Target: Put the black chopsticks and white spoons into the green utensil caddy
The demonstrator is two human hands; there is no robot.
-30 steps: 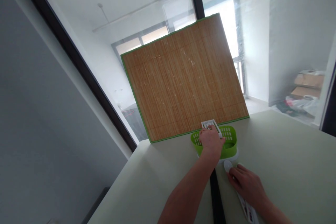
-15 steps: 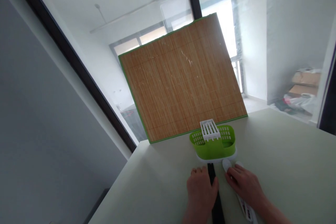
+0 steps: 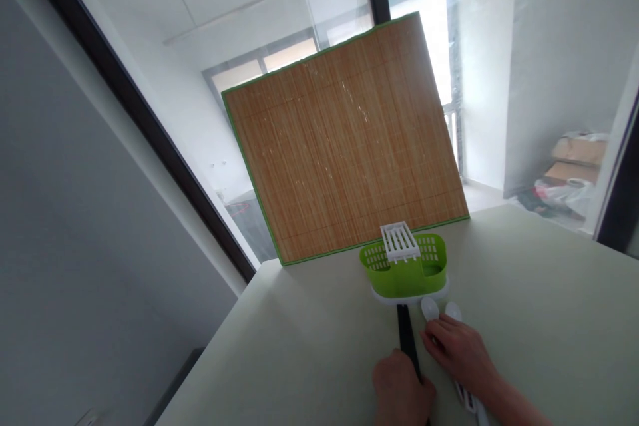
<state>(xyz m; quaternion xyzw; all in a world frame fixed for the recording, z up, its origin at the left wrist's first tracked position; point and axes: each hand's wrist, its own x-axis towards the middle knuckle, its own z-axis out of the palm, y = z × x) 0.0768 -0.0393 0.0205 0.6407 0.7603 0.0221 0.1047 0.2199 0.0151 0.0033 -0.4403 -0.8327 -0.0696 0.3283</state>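
Observation:
My left hand is closed round a long black handle; its far end, near the basket, has a small hole, and its near part is hidden under the hand. To the right, my right hand has its fingers curled over a white spoon, whose bowl sticks out beyond the fingertips. A second white spoon lies beside it, partly under the same hand. Just beyond both hands stands a green basket on a white base, with a white slatted rack on its top.
All of this is on a pale table. Behind the basket a bamboo mat with green edging leans upright against a glass wall. A grey wall rises on the left. Cardboard boxes are piled beyond the glass.
My left hand has slid toward me along the black handle and now wraps it in a fist. My right hand has shifted slightly toward me, uncovering more of the spoon bowls.

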